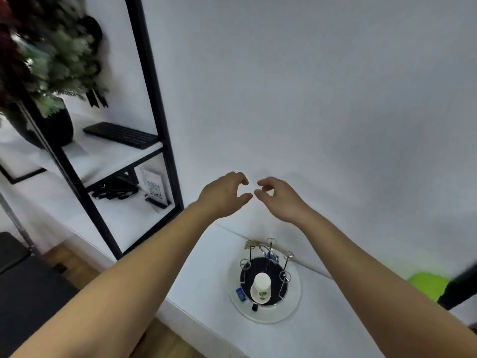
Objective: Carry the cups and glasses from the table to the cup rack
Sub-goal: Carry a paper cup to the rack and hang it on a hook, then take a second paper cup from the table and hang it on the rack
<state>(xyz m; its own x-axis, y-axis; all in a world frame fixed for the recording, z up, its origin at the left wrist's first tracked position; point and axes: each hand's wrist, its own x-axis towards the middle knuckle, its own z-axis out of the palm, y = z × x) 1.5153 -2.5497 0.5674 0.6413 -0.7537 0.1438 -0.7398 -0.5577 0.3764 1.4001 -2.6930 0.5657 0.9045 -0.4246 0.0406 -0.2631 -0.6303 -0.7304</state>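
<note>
My left hand (223, 195) and my right hand (280, 198) hang side by side in front of the white wall, fingertips nearly meeting, fingers loosely curled, both holding nothing. Below them, nearer to me and slightly toward the right hand, the round wire cup rack with upright pegs (265, 272) stands on the white surface (206, 280). One white paper cup (261, 286) sits upturned over a peg near the rack's front. No other cups or glasses show, so I judge I must turn away to fetch them.
</note>
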